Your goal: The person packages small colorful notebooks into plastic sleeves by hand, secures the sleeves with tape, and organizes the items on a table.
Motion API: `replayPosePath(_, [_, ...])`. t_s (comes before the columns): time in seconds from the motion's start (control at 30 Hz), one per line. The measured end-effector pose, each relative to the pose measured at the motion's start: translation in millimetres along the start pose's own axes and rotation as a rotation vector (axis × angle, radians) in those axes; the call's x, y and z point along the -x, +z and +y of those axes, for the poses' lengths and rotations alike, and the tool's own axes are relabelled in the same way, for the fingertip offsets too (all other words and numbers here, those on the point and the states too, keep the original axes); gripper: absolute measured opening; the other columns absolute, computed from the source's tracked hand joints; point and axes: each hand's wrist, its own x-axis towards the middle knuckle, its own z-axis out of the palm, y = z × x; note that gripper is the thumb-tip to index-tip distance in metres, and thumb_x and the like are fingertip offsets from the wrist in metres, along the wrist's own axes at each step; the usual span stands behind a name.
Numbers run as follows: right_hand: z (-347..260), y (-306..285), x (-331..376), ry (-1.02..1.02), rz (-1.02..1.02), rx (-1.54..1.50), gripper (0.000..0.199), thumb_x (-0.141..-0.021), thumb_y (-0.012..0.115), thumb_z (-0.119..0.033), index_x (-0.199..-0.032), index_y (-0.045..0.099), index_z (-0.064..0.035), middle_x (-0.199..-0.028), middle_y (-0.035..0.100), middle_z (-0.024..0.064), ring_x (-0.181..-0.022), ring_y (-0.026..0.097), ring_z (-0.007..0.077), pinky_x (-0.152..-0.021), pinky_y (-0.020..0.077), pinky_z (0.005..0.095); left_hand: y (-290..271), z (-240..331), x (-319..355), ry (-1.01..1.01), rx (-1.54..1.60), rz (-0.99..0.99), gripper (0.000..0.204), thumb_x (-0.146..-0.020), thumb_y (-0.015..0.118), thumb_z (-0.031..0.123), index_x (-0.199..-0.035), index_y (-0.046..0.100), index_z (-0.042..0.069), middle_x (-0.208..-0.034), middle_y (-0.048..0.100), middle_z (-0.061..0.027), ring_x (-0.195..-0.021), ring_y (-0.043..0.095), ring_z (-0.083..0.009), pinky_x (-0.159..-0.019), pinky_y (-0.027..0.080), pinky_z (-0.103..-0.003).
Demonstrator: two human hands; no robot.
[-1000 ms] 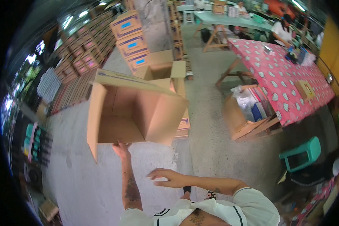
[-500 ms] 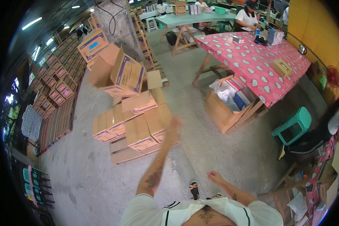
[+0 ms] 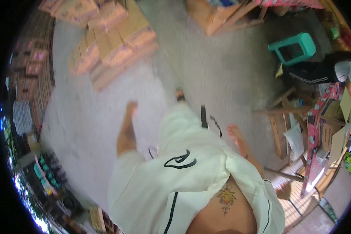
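My left hand (image 3: 132,108) hangs beside my pale clothing over the grey floor, blurred by motion; its fingers do not show clearly, and I see no object in it. On the other side my right hand (image 3: 234,132) hangs low with loose fingers apart and nothing in them. Neither hand touches anything. Ahead and to the left, brown cartons (image 3: 115,45) with purple bands are stacked on a wooden pallet (image 3: 124,64); my left hand is nearer to them than my right. One sandalled foot (image 3: 179,94) shows in front of me.
A green stool (image 3: 294,48) stands at the right, beside a person in dark trousers (image 3: 308,73). Nearer are an opened carton (image 3: 331,132) and a white bag (image 3: 294,140). Stacked green stools (image 3: 46,173) are at the left. A large open box (image 3: 206,17) is ahead.
My view has tipped down, so the cartons and pink-covered table shift up, the table mostly out of sight. My left arm, stretched toward the cartons before, now hangs lower at my side.
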Motion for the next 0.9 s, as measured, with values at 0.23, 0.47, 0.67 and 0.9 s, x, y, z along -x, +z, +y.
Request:
replayPosePath(0.23, [155,-32,110,0.083,0.136,-0.474,0.047,-0.093,0.058,-0.040,-0.132,0.055,-0.0136,-0.120,0.061,0.0048,-0.108,0.058,0.0193,-0.096,0.0441,0.0383,-9,227,65,-0.639,0.921,-0.872,0.084,-0.088,0.059,0.061,-0.150,0.031,0.012,-0.146,0.037,-0.0163,-0.120,0.051,-0.0401,-0.094,0.044,-0.068])
replayPosePath(0.47, [267,-112,146,0.030,0.214,-0.485,0.046,-0.092,0.059,-0.039,-0.130,0.056,-0.0132,-0.119,0.062,0.0059,-0.107,0.059,0.0202,-0.095,0.0448,0.0383,26,493,136,0.185,0.524,-1.088,0.066,-0.082,0.062,0.049,-0.134,0.052,0.009,-0.130,0.056,-0.0115,-0.112,0.058,-0.0269,-0.094,0.048,-0.046])
replayPosePath(0.67, [333,-207,161,-0.017,0.353,-0.558,0.045,-0.092,0.059,-0.039,-0.129,0.057,-0.0129,-0.118,0.063,0.0069,-0.107,0.060,0.0209,-0.095,0.0454,0.0383,77,652,176,0.426,0.097,-1.031,0.053,-0.077,0.065,0.037,-0.120,0.067,0.006,-0.113,0.071,-0.0061,-0.100,0.066,-0.0172,-0.088,0.050,-0.035])
replayPosePath(0.9, [449,-328,197,-0.021,0.472,-0.597,0.045,-0.091,0.060,-0.038,-0.127,0.058,-0.0125,-0.117,0.064,0.0080,-0.106,0.061,0.0218,-0.094,0.0461,0.0383,182,828,300,0.897,-0.178,-1.214,0.052,-0.079,0.064,0.038,-0.121,0.067,0.008,-0.118,0.068,-0.0088,-0.106,0.063,-0.0207,-0.092,0.048,-0.037])
